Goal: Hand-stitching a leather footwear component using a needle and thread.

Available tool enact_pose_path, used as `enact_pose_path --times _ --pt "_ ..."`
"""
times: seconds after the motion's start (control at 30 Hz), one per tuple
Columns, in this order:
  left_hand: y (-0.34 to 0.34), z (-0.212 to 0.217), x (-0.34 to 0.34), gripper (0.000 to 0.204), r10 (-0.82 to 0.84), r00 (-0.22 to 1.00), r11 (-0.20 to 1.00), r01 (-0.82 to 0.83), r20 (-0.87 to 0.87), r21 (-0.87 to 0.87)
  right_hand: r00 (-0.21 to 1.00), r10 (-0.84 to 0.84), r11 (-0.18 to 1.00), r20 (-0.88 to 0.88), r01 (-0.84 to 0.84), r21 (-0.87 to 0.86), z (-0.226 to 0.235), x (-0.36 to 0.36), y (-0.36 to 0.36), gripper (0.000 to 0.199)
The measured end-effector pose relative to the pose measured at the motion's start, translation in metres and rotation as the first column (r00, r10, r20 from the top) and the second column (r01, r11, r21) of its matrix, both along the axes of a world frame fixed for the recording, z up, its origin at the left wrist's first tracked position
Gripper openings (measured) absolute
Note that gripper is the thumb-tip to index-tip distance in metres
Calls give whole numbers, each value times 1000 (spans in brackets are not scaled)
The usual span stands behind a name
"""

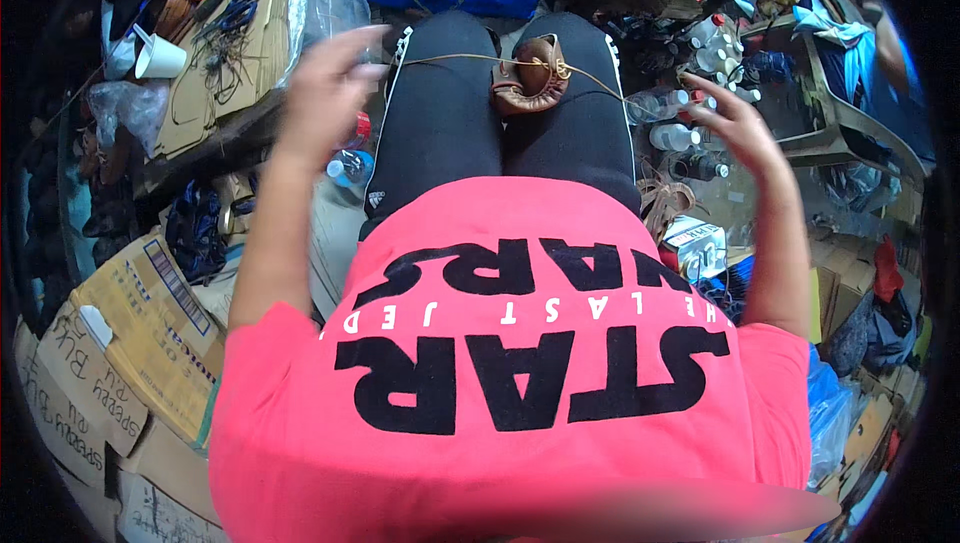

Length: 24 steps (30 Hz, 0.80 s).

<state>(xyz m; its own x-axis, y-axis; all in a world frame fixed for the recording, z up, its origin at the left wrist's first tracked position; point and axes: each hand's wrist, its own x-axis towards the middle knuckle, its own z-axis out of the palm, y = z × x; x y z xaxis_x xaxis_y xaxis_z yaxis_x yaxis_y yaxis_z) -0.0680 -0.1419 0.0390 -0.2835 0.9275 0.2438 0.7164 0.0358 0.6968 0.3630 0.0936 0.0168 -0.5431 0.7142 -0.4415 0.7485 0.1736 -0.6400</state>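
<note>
Hands (325, 93) (735, 128) spread wide, each pulling tan thread (450, 60) from brown leather shoe (530, 73); labelled cardboard boxes (140, 328) lower left.

flattened brown cardboard boxes (130, 333) lie stacked at lower left, dark lettering and a striped label on them. small white printed carton (697, 246) sits right of the knees. clear plastic bottles (672, 118) with white and red caps cluster just above it. brown cartons (850, 293) stand at far right.
</note>
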Motion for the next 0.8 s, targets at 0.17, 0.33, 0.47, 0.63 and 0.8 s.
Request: enact_pose_path --times 0.17,0.33,0.47,0.63,0.8 --pt "36 -10 65 29 -223 916 908 320 333 -271 915 50 938 -400 -181 -297 4 -105 -59 28" --pt "6 -10 -8 22 27 927 970 66 375 -232 884 -197 930 -424 32 -366 8 -69 -27 22" --pt "-16 -34 -34 20 98 885 946 59 456 -318 918 -183 936 -353 53 -347 -13 -45 -13 26" --pt "38 -9 15 29 47 998 998 -48 42 46 982 -16 997 -186 29 67 -1 -51 -8 29" --pt "94 -12 75 33 -390 916 912 399 98 -99 875 146 989 -461 -118 89 20 -118 -29 17"
